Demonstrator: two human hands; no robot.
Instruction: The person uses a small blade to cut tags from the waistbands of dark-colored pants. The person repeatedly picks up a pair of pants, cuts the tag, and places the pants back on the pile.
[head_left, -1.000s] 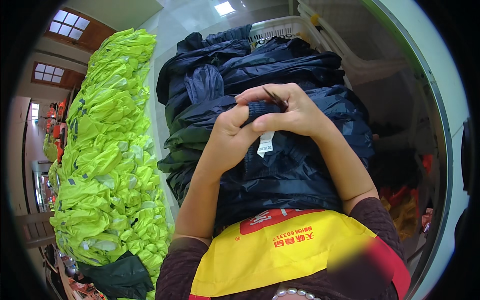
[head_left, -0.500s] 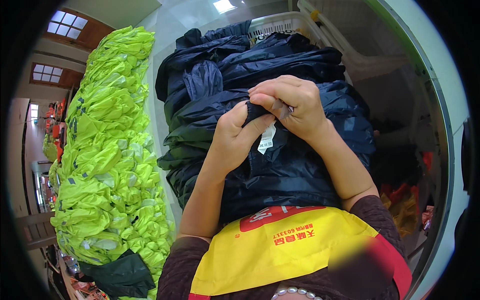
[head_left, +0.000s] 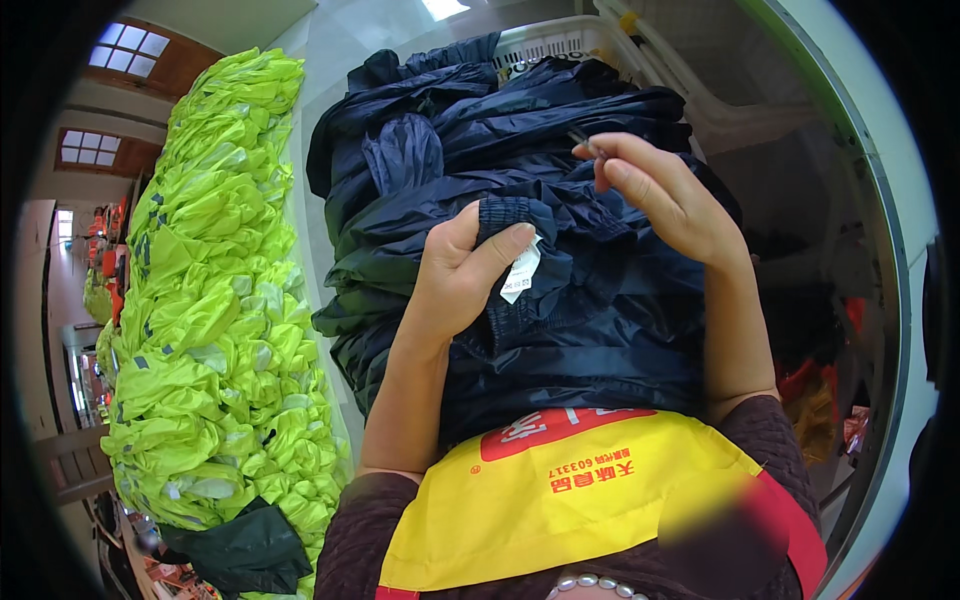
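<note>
Left hand point(head_left: 455, 280) gripped the navy garment's ribbed edge point(head_left: 505, 215), thumb pressed on its white label point(head_left: 522, 270) — right hand point(head_left: 665, 195) pinched a thin dark tool point(head_left: 585, 140) above. We had the garment on the navy pile point(head_left: 560, 330), beside neon-yellow vests point(head_left: 215, 300).

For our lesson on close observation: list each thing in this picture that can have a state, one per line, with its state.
Left hand: gripping the gathered elastic edge of the dark navy garment.
Right hand: raised, pinching a small thin tool.
Dark navy garment: crumpled, topmost of a heap.
White sewn-in label: exposed, hanging under the thumb.
Neon yellow garments: piled in a long heap.
White plastic basket: upright behind the heap.
</note>
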